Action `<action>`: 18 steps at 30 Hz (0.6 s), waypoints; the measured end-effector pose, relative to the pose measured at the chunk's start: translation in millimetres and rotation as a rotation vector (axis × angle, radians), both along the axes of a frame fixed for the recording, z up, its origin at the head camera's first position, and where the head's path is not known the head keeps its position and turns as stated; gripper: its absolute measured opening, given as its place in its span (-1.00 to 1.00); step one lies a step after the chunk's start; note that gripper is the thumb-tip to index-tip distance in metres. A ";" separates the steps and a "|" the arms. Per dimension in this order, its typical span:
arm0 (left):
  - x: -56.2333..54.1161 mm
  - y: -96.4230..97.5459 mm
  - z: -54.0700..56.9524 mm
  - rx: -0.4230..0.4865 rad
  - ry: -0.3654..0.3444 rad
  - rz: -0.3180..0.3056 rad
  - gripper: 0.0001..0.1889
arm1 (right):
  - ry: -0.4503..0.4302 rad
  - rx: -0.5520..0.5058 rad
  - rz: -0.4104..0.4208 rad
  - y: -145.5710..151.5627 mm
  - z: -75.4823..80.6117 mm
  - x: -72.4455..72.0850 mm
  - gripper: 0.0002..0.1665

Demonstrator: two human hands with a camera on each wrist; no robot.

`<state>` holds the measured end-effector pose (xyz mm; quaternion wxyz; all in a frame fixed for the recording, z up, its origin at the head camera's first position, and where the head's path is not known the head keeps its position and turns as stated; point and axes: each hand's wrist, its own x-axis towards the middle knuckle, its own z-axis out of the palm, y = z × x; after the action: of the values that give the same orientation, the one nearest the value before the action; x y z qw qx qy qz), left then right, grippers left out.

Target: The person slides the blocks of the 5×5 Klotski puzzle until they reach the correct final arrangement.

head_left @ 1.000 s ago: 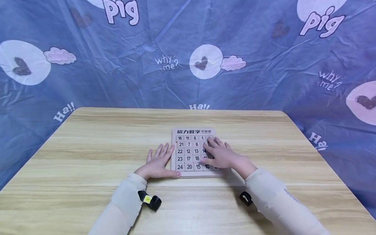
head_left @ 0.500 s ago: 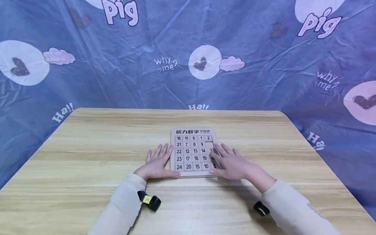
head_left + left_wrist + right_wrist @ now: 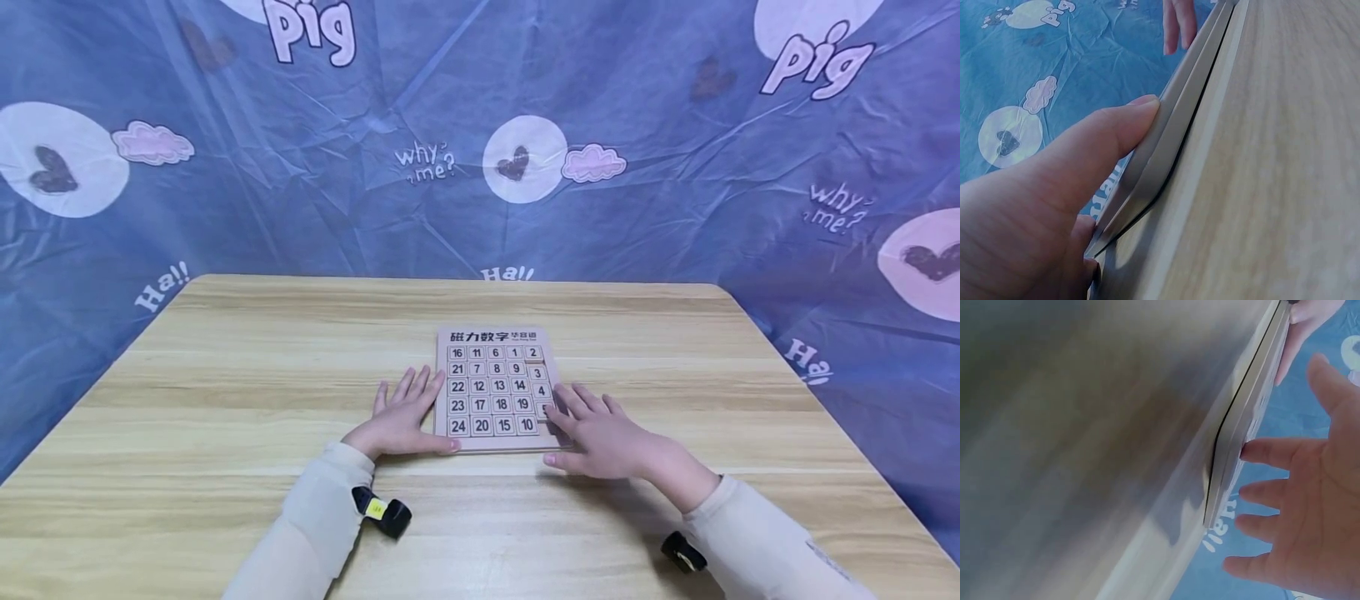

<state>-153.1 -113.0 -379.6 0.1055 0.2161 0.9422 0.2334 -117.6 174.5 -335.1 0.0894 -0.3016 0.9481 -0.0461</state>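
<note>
A number sliding puzzle (image 3: 498, 443) with a pale frame and square numbered tiles lies flat on the wooden table. My left hand (image 3: 401, 419) rests at its left side, fingers straight along the edge and thumb on the near-left corner of the frame. At the right column my right hand (image 3: 611, 437) is spread, its index fingertip touching the tile numbered 5 and partly covering it. Tiles 3 (image 3: 537, 373), 4 (image 3: 542, 391) and 5 sit between rows, with a narrow gap above 3 and a larger one below 5. The right wrist view shows the index fingertip on the puzzle (image 3: 1235, 447).
The light wood table (image 3: 262, 358) extends around the puzzle on all sides. Behind it hangs a blue printed cloth (image 3: 337, 208). A small black camera is worn on each wrist, the left one (image 3: 392, 518) and the right one (image 3: 682, 552).
My right hand has moved right and toward me, off the tiles it covered. Tiles 3, 4 and 5 have slid partway up the right column. My left hand stays put.
</note>
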 end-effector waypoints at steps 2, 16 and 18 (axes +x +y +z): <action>-0.2 0.2 -0.1 0.001 -0.002 -0.001 0.12 | -0.003 0.007 -0.010 -0.7 -0.3 -4.9 -0.13; -0.4 0.0 1.2 -0.011 0.000 0.001 0.12 | 0.004 0.054 0.133 -58.6 2.0 -8.0 -0.16; -0.6 0.4 1.5 -0.016 -0.001 0.000 0.12 | 0.005 0.067 0.179 -71.0 1.6 -5.7 -0.19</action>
<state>-153.7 -112.6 -378.1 0.1077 0.2150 0.9440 0.2262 -123.2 103.5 -333.5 0.1010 -0.3821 0.9186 -0.0056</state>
